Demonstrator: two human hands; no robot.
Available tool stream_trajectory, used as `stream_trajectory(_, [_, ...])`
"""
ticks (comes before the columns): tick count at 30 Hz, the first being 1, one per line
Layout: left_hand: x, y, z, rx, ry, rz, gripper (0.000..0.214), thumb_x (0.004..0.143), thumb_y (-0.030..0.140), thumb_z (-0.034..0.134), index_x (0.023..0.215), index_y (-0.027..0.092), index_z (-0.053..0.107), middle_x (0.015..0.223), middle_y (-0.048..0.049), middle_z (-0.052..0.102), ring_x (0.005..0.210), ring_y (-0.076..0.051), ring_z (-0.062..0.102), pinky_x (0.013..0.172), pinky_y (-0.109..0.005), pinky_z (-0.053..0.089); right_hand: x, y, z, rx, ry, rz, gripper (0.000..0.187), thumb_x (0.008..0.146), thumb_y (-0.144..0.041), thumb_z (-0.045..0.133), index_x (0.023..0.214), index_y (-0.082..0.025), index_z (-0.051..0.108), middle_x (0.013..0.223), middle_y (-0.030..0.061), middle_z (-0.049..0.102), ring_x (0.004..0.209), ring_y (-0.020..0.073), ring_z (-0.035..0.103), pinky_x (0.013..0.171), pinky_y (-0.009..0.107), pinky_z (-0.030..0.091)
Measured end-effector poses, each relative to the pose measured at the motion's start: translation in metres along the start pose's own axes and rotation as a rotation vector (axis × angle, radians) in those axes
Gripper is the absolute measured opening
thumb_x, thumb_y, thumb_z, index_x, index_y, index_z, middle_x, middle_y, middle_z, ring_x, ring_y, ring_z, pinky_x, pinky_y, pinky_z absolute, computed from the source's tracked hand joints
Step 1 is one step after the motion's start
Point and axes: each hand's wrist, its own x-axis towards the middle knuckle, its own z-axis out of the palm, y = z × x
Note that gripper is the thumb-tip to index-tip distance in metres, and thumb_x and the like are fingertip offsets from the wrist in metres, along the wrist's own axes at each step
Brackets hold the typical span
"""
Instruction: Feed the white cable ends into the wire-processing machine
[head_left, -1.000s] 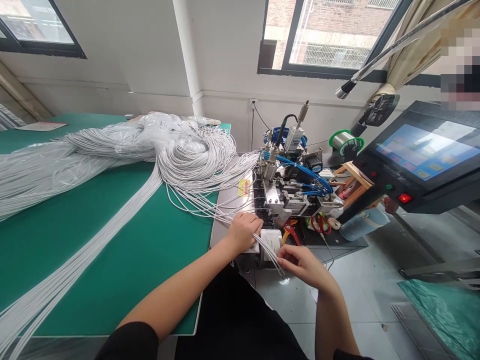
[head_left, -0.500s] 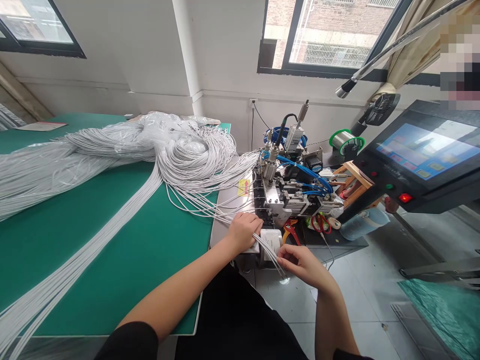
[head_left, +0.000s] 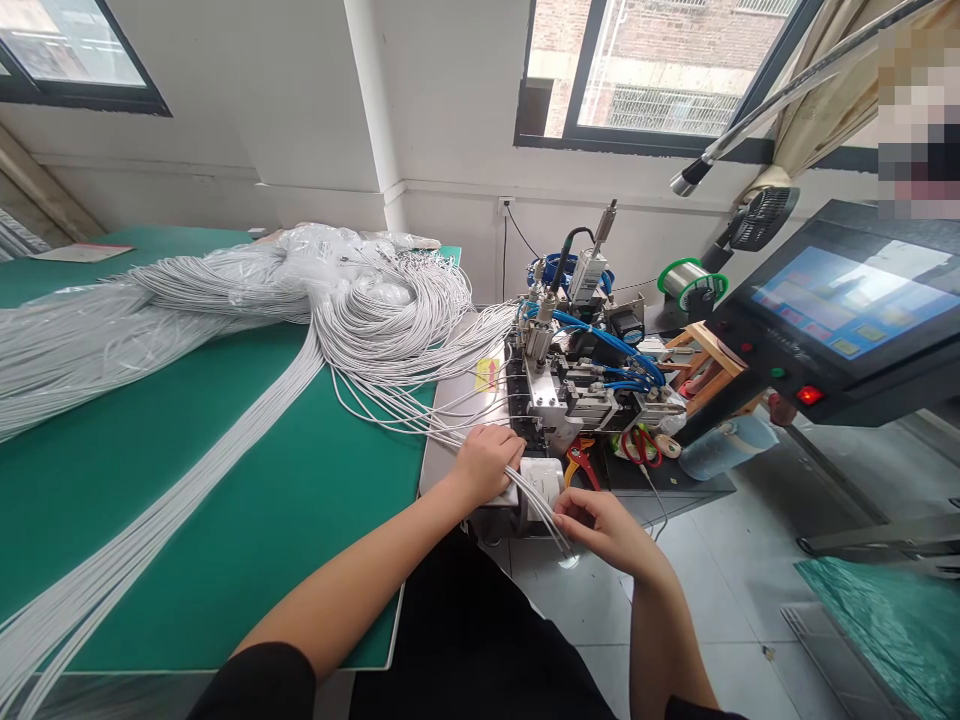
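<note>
The right hand (head_left: 609, 525) pinches thumb and forefinger together on the white cables (head_left: 534, 494) close to their free ends, its other fingers loosely curled. The left hand (head_left: 486, 466) is wrapped over the same small bunch farther back, fingers bent around it, at the near edge of a metal plate (head_left: 450, 450). The gripped ends slant down toward the floor, passing in front of a white roll (head_left: 541, 478); behind the left hand, the cables run back over the plate, past a yellow label (head_left: 487, 376), to a large looped heap (head_left: 390, 330) on the green tabletop (head_left: 337, 520). Just beyond the hands stands a benchtop machine (head_left: 544, 385) with blue tubes (head_left: 637, 350), other cables reaching its near side. Orange-handled cutters (head_left: 580, 462) and red-handled scissors (head_left: 643, 447) lie right of it. Farther out are a green-rimmed wire spool (head_left: 691, 284) and a tilted touchscreen (head_left: 855, 300).
</note>
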Motion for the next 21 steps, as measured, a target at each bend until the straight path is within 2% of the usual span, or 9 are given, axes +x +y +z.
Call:
stream_trajectory(10, [0.0013, -0.0007, -0.0003, 0.004, 0.005, 0.023, 0.021, 0.093, 0.022, 0.046, 0.093, 0.017, 0.066, 0.09, -0.006, 0.068, 0.088, -0.02, 0.062, 0.077, -0.034, 0.047, 0.001, -0.0001, 0.0008, -0.001, 0.024, -0.003, 0.021, 0.089, -0.034, 0.055, 0.077, -0.017, 0.058, 0.068, -0.0013, 0.053, 0.063, 0.0125, 0.045, 0.056, 0.024, 0.033])
stream_trajectory(17, [0.0, 0.0005, -0.0006, -0.007, 0.138, 0.082, 0.023, 0.092, 0.018, 0.045, 0.105, 0.018, 0.065, 0.094, -0.0062, 0.069, 0.089, -0.018, 0.063, 0.08, -0.034, 0.047, 0.0012, -0.0028, 0.0011, 0.012, -0.011, -0.01, 0.019, 0.089, -0.032, 0.054, 0.078, -0.017, 0.059, 0.067, -0.0009, 0.055, 0.06, 0.0119, 0.045, 0.055, 0.023, 0.033])
stream_trajectory(21, [-0.0025, -0.0023, 0.0003, -0.022, 0.159, 0.158, 0.026, 0.088, 0.014, 0.045, 0.103, 0.018, 0.066, 0.094, -0.0061, 0.069, 0.088, -0.016, 0.063, 0.078, -0.031, 0.048, 0.0004, -0.0053, 0.0, 0.033, -0.029, -0.022, 0.02, 0.089, -0.031, 0.054, 0.074, -0.017, 0.056, 0.064, -0.0017, 0.052, 0.058, 0.0113, 0.043, 0.053, 0.023, 0.032])
